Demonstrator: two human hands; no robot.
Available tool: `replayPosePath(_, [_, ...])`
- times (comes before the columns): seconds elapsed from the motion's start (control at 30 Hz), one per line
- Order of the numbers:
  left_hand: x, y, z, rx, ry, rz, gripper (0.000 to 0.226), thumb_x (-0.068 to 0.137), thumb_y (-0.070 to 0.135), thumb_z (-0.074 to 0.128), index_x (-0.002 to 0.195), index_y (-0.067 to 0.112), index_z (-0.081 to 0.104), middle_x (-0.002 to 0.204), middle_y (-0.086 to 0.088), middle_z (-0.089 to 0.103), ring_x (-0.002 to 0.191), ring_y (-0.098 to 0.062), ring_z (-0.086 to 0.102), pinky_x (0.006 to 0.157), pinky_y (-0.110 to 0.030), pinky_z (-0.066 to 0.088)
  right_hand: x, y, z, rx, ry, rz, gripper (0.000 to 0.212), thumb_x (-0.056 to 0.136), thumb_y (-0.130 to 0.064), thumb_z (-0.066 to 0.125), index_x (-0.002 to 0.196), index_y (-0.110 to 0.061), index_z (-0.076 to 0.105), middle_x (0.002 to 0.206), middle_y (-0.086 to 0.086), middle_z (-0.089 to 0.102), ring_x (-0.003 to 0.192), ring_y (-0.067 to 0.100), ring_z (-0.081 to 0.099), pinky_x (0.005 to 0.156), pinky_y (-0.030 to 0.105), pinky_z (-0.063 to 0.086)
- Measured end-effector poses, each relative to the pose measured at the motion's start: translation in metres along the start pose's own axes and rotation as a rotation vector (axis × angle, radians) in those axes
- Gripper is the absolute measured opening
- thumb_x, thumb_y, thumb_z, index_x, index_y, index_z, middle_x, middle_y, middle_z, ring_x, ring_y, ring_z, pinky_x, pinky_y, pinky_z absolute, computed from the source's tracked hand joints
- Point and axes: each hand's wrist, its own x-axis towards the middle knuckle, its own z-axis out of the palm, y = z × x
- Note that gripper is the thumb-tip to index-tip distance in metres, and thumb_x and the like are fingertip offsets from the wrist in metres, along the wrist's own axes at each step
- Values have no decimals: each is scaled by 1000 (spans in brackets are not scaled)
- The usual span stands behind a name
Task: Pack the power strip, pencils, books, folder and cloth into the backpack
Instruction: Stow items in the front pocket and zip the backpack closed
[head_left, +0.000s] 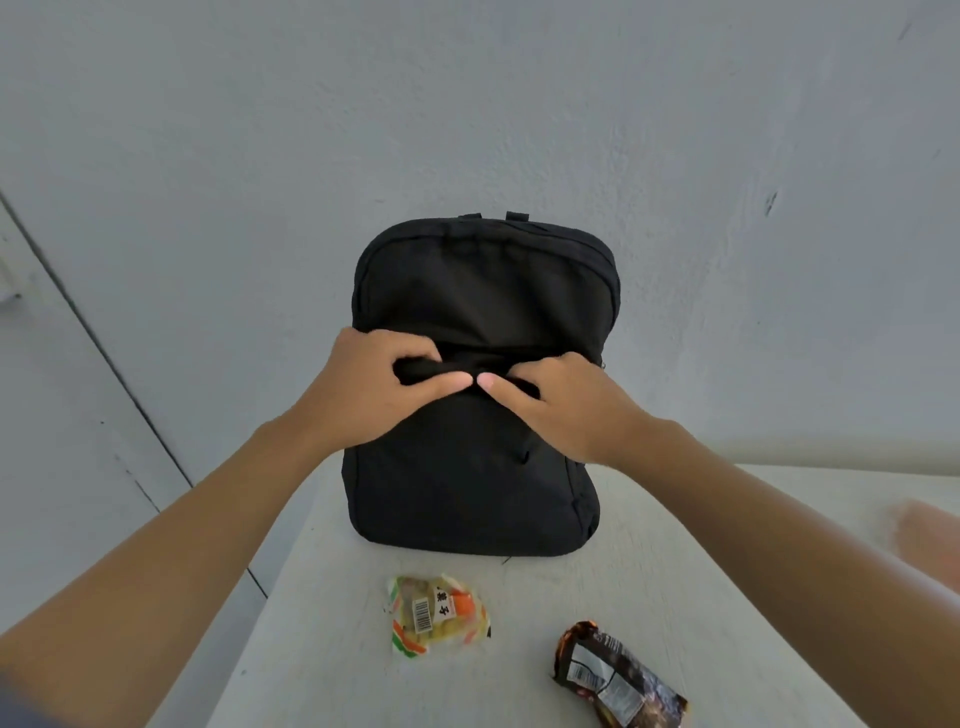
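Black backpack (483, 291), lengthwise away (top farthest)

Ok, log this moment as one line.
backpack: stands on table | left hand: grips front fabric fold | right hand: grips same fold | nearby: yellow packet, dark packet

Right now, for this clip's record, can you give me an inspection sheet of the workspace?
Surface: pale table.
Job's things: black backpack upright on the table; power strip, pencils, books, folder and cloth not seen.
Clutter: yellow snack packet and dark snack packet lie in front of the backpack.
Grippers: left hand and right hand both grip black fabric at the backpack's front.
Cables: nothing seen.
Surroundings: grey wall behind; blurred pale shape at right edge, cannot tell.
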Motion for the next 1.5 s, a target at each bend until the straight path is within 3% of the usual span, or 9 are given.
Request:
replayPosePath(0.13, [-25,3,7,-54,245,133,19,92,25,76,110,21,73,115,3,60,108,-6,58,89,-15,46,-23,12,10,214,325,-117,31,96,-27,64,126,-20,66,116,-9,70,107,-3,58,101,19,46])
replayPosePath(0.3, [-69,-5,29,-145,361,43,3,91,19,68,94,19,68,99,1,59,89,-16,57,75,-12,44,-58,10,19,364,660,-108,14,89,-4,70,99,-14,72,98,-8,70,97,4,64,88,12,48])
replayPosePath(0.43, [-107,-15,59,-277,13,-169,19,94,12,70,94,31,68,91,12,65,89,-16,63,70,-16,50,-81,24,33,518,318,182,12,92,-12,68,87,-23,70,81,-8,70,77,6,64,69,12,50])
replayPosePath(0.57, [-139,-23,101,-186,-222,-383,16,95,26,70,102,39,64,105,23,60,104,-2,59,80,-14,53,-107,48,65,449,-193,303,4,93,-26,68,95,-29,70,89,-11,70,80,5,65,74,19,49])
replayPosePath(0.73, [-159,-26,136,-75,-451,-404,40,98,39,65,135,40,50,138,17,44,129,-9,43,110,-29,42,-144,67,94,375,-533,456,41,84,-43,77,120,-36,58,113,-10,62,98,10,63,79,17,48])
replayPosePath(1.0, [-183,-27,170,-214,-298,-590,52,92,42,70,134,55,42,132,20,44,129,-14,45,113,-44,42,-166,73,131,228,-444,511,46,75,-50,80,112,-33,59,106,-9,61,99,14,56,87,32,53])
replayPosePath(1.17, [-178,-20,170,-285,-271,-699,64,82,43,80,133,50,42,127,17,49,126,-19,52,106,-45,52,-157,73,131,202,-438,509,34,86,-47,73,106,-26,55,98,-9,59,90,12,58,74,23,49])
replayPosePath(1.27, [-172,-13,157,-294,-280,-711,47,70,62,75,109,45,55,114,23,57,119,-22,57,103,-47,54,-154,67,122,504,-292,587,24,94,-38,67,105,-23,52,95,-9,60,86,11,59,66,17,43])
replayPosePath(1.5, [-140,10,100,-492,-198,-588,42,83,55,54,119,36,42,111,24,55,108,-18,63,73,-17,56,-121,28,63,863,-59,521,20,97,-39,59,110,-29,47,102,-5,63,90,12,67,65,18,54])
